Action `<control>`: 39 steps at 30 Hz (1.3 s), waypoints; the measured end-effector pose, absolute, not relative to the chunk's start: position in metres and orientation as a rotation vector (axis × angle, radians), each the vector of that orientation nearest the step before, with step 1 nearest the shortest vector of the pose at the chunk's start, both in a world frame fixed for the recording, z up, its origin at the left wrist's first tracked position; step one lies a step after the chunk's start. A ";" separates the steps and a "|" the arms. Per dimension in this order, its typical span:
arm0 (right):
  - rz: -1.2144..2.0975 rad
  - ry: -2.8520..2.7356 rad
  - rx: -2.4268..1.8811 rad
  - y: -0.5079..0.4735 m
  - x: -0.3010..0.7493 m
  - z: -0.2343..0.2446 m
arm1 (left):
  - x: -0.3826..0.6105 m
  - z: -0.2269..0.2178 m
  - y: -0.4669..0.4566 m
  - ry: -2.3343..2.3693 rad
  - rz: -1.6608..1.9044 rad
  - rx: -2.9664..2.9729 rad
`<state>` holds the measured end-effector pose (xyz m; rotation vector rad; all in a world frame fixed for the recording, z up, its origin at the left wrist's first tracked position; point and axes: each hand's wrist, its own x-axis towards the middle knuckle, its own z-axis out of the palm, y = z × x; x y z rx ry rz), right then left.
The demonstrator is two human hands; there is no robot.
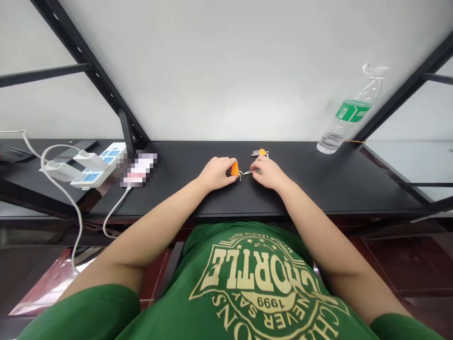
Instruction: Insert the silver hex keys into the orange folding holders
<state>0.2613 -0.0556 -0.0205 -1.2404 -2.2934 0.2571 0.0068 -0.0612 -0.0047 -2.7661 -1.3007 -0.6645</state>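
My left hand (218,174) is closed on a small orange holder (235,168), gripped between thumb and fingers. A bent silver hex key (240,175) shows at the holder's right side. Facing it, my right hand (268,173) pinches thin silver hex keys (249,173) whose tips point left toward the holder; their exact number is hard to make out. Just behind my right hand, a second orange holder (262,152) with several silver hex keys lies on the black table (184,198).
On the left are a white power strip (116,153) with chargers plugged in, and a blurred-out phone (139,169) on a white cable. A water bottle (348,113) with a green label stands at the back right. Black metal frame posts (102,80) rise on both sides before a pale wall.
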 end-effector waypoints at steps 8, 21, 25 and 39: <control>0.090 -2.535 -1.454 -0.064 0.260 -0.005 | 0.004 -0.004 -0.058 -1.363 -0.670 -2.783; 0.291 -2.313 -1.124 -0.062 0.260 -0.014 | 0.005 -0.006 -0.059 -1.310 -0.673 -2.866; 0.271 -2.343 -0.931 -0.060 0.259 -0.018 | 0.006 -0.006 -0.060 -1.314 -0.688 -2.859; 0.266 -2.364 -0.960 -0.063 0.260 -0.016 | 0.005 -0.004 -0.062 -1.336 -0.725 -2.862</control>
